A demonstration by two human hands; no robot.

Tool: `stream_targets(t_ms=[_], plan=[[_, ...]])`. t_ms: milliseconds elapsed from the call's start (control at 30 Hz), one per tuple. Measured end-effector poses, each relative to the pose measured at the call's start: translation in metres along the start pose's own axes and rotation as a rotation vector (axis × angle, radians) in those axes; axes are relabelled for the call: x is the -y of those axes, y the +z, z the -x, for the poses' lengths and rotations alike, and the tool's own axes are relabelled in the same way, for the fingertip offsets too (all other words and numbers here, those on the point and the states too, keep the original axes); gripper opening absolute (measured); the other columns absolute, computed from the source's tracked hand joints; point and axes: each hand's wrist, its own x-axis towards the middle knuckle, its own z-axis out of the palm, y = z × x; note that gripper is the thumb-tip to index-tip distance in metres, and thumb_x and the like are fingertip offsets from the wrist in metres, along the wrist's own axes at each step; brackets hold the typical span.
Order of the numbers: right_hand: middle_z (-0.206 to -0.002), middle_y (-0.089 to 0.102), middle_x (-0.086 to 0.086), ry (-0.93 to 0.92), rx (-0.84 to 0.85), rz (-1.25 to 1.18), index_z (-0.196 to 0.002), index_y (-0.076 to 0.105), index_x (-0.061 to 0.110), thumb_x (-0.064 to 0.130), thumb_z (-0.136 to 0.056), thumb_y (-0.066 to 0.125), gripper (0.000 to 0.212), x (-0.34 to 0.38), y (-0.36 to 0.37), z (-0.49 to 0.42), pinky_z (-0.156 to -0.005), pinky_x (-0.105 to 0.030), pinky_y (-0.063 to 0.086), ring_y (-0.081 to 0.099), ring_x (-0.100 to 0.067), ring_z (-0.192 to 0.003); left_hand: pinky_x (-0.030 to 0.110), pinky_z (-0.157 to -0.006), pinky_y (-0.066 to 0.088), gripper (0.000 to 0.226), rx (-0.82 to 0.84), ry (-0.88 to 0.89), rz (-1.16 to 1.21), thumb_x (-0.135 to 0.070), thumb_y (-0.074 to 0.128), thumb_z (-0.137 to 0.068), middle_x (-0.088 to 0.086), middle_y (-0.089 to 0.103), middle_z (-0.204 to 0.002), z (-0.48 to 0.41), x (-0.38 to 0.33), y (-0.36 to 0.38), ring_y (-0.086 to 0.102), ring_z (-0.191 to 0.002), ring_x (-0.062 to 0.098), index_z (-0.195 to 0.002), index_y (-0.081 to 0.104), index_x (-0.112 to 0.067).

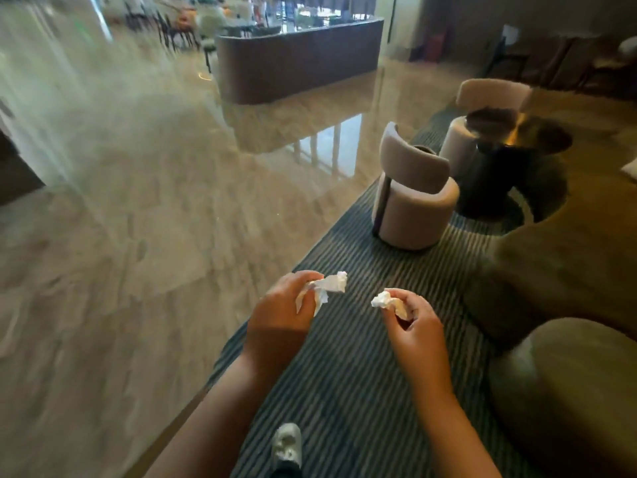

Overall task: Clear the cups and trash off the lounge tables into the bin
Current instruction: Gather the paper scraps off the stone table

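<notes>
Tissue wad (327,288) is gripped in the curled fingers of the left hand (279,312) — a second wad (384,300) is pinched by the right hand (418,331), the two held apart above the striped rug (344,391), where a grey shoe (286,443) is seen nearest. Farther right, a pale armchair (413,201) is set beside a dark round table (496,174); polished floor (138,219) is spread to the left, and a curved counter (300,60) is seen far off.

Crumpled white paper tissues (332,286), glossy polished stone floor (155,219), ribbed striped carpet (362,339), matt cloth armchair (413,201)
</notes>
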Motion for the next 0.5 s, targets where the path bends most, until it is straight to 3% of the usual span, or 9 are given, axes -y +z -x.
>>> stream_targets(t_ms=[167, 333, 500], plan=[[-0.097, 0.062, 0.006, -0.060, 0.095, 0.049, -0.101, 0.065, 0.023, 0.021, -0.089, 0.062, 0.012, -0.003, 0.089, -0.119, -0.075, -0.003, 0.040, 0.057, 0.005, -0.087, 0.027, -0.081, 0.046, 0.025, -0.059, -0.026, -0.089, -0.020, 0.046, -0.093, 0.001, 0.067, -0.104, -0.119, 0.072, -0.013, 0.061, -0.093, 0.015, -0.107, 0.065, -0.013], [-0.100, 0.060, 0.003, -0.133, 0.007, 0.149, -0.107, 0.065, 0.017, 0.022, -0.091, 0.057, 0.018, 0.008, 0.133, -0.249, -0.078, 0.000, 0.036, 0.053, 0.010, -0.091, 0.026, -0.078, 0.046, 0.018, -0.033, -0.046, -0.065, -0.017, 0.054, -0.092, -0.003, 0.067, -0.102, -0.248, 0.107, -0.013, 0.062, -0.091, 0.013, -0.106, 0.065, -0.017], [-0.099, 0.060, 0.003, -0.089, -0.034, 0.141, -0.107, 0.065, 0.016, 0.018, -0.091, 0.058, 0.017, -0.003, 0.158, -0.352, -0.079, -0.002, 0.035, 0.054, 0.007, -0.091, 0.020, -0.074, 0.043, 0.017, 0.014, -0.034, -0.032, -0.017, 0.056, -0.089, -0.008, 0.066, -0.098, -0.367, 0.130, 0.012, 0.059, -0.086, 0.007, -0.103, 0.065, -0.021]])
